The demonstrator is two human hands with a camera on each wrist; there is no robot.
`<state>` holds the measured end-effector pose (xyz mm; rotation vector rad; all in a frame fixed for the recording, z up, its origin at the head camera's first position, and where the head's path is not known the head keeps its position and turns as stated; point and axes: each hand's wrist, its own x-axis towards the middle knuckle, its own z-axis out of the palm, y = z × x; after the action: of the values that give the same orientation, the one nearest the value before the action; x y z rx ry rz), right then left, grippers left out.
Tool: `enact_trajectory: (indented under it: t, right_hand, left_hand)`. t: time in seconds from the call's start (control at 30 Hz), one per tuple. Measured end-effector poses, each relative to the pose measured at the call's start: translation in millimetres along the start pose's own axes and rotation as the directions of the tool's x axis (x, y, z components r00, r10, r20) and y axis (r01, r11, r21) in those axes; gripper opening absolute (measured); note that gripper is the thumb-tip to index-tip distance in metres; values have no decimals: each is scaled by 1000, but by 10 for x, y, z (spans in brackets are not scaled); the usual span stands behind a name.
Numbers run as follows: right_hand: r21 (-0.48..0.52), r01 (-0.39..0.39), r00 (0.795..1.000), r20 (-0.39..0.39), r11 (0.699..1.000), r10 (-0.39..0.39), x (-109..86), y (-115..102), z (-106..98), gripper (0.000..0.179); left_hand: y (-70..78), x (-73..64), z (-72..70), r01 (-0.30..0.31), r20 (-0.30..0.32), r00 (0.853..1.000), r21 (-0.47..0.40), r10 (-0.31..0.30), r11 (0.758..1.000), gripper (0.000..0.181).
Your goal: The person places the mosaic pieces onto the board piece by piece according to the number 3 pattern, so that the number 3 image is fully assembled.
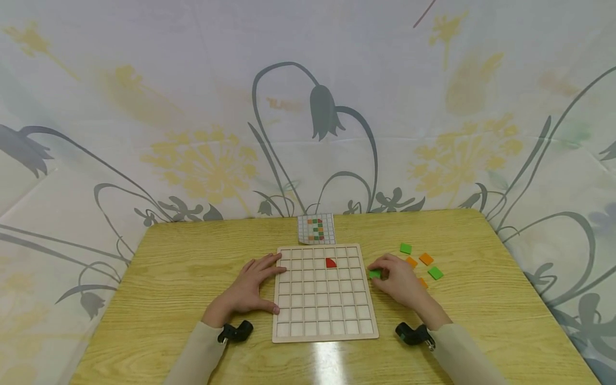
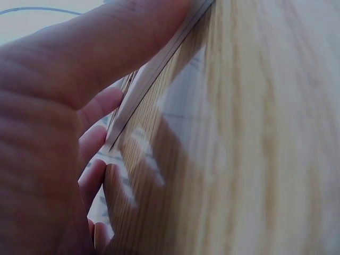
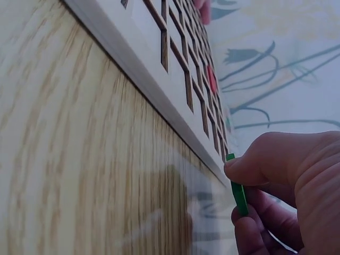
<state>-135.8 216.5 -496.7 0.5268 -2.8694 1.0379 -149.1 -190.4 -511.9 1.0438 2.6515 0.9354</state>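
A wooden grid board (image 1: 280, 289) lies on the table, its square cells framed by thin ridges. One red quarter-circle tile (image 1: 330, 263) sits in a cell of its upper part. My left hand (image 1: 250, 286) rests at the board's left edge, fingers spread and straight, thumb and fingertips on the rim. Just off the right edge, my right hand (image 1: 397, 280) pinches a green square tile (image 3: 239, 196) between thumb and fingers. In the right wrist view that tile is held edge-on, close beside the board's rim.
To the right of my right hand lie loose tiles: a green tile (image 1: 406, 248), another green tile (image 1: 435, 272), an orange tile (image 1: 426, 259) and more orange ones partly hidden by the hand. A printed pattern card (image 1: 303, 233) lies behind the board. A patterned curtain (image 1: 216, 107) hangs behind the table.
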Motion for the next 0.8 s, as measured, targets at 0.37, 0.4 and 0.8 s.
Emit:
enact_trajectory:
  t: [0.37,0.4,0.8]
  right_hand:
    - [26,-27,999,26,999,27,98,-108,47,19]
    - [29,-21,999,29,999,21,109,-118,51,19]
    - [59,12,997,81,998,-17,249,-270,124,18]
  left_hand:
    - [-2,-2,1,-24,-6,1000,4,24,1000,93]
    - [-1,-2,0,-26,-7,1000,5,26,1000,93]
    - [-25,-4,8,-7,0,1000,-10,7,1000,94]
